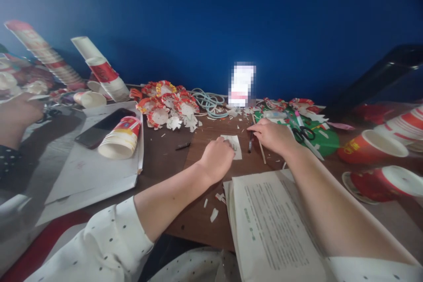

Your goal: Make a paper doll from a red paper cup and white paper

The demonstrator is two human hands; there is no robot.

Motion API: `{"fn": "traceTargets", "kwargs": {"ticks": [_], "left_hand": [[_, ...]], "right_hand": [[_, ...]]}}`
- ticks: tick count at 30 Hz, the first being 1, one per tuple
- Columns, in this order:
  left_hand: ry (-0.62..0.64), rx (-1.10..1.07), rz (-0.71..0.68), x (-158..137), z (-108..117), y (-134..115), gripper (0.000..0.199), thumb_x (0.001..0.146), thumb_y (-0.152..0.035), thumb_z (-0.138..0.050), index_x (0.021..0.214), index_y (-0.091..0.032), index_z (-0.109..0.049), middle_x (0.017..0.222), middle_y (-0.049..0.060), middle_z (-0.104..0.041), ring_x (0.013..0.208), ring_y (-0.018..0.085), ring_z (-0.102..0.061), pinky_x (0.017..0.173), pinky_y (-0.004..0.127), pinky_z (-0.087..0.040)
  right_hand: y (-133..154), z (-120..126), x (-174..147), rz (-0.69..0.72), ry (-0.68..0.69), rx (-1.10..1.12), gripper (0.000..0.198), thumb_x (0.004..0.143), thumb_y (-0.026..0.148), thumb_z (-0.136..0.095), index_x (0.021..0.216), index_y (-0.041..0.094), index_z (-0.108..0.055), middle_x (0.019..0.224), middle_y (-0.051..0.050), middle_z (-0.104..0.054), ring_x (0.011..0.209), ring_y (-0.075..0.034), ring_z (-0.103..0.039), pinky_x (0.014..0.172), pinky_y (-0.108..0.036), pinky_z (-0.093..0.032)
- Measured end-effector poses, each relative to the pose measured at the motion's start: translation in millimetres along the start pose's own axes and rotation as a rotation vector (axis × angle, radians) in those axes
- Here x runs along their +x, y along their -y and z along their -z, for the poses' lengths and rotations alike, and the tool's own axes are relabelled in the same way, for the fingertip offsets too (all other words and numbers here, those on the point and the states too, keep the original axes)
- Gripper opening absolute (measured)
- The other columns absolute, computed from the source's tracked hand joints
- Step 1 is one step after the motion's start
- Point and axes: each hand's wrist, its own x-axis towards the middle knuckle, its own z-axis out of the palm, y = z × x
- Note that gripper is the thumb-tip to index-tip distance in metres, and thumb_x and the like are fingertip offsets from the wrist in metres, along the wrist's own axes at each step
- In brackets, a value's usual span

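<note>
My left hand [218,158] is curled, its fingers pressed together over the left part of a small piece of white paper [237,147] on the brown table. Its fingertips are partly hidden, and small marks show on the paper. Just right of the paper, a dark pen [250,144] points toward me. The thumb and index finger of my right hand [272,135] close on the pen's far end. Beneath that hand runs a thin pale stick [262,152]. A second dark pen [183,146] lies left of my left hand.
Cut paper-cup pieces [168,103] and a light-blue cable [209,103] line the wall near a bright phone [242,83]. Scissors [302,134] rest on green material at right. Paper cups [120,139] stand on both sides; printed sheets [271,224] lie in front. Another person's hand [21,112] is at left.
</note>
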Motion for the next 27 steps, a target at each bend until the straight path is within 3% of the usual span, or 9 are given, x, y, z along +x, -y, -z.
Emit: {"fn": "traceTargets", "kwargs": {"ticks": [15, 23, 27], "left_hand": [[-0.047, -0.014, -0.010, -1, -4, 1, 0.026, 0.091, -0.025, -0.045, 0.090, -0.011, -0.067, 0.093, 0.011, -0.066, 0.091, 0.024, -0.057, 0.074, 0.035, -0.045], [-0.006, -0.006, -0.025, -2, 1, 1, 0.020, 0.084, -0.012, -0.048, 0.089, -0.011, -0.067, 0.093, 0.012, -0.066, 0.094, 0.026, -0.056, 0.078, 0.037, -0.043], [-0.017, -0.005, -0.022, -2, 2, 3, 0.020, 0.083, -0.011, -0.049, 0.090, -0.012, -0.067, 0.096, 0.012, -0.066, 0.095, 0.025, -0.056, 0.093, 0.043, -0.036]], "right_hand": [[3, 1, -2, -0.022, -0.022, -0.055, 0.028, 0.091, 0.035, -0.038, 0.108, 0.031, -0.060, 0.110, -0.002, -0.059, 0.080, -0.016, -0.057, 0.053, -0.025, -0.029], [-7, 10, -5, -0.104, -0.284, 0.020, 0.031, 0.091, 0.040, -0.040, 0.112, 0.028, -0.059, 0.115, -0.007, -0.056, 0.089, -0.023, -0.056, 0.063, -0.030, -0.038], [-5, 14, -6, -0.176, -0.401, 0.096, 0.036, 0.092, 0.044, -0.035, 0.113, 0.025, -0.057, 0.114, -0.009, -0.058, 0.095, -0.025, -0.056, 0.070, -0.033, -0.042]]}}
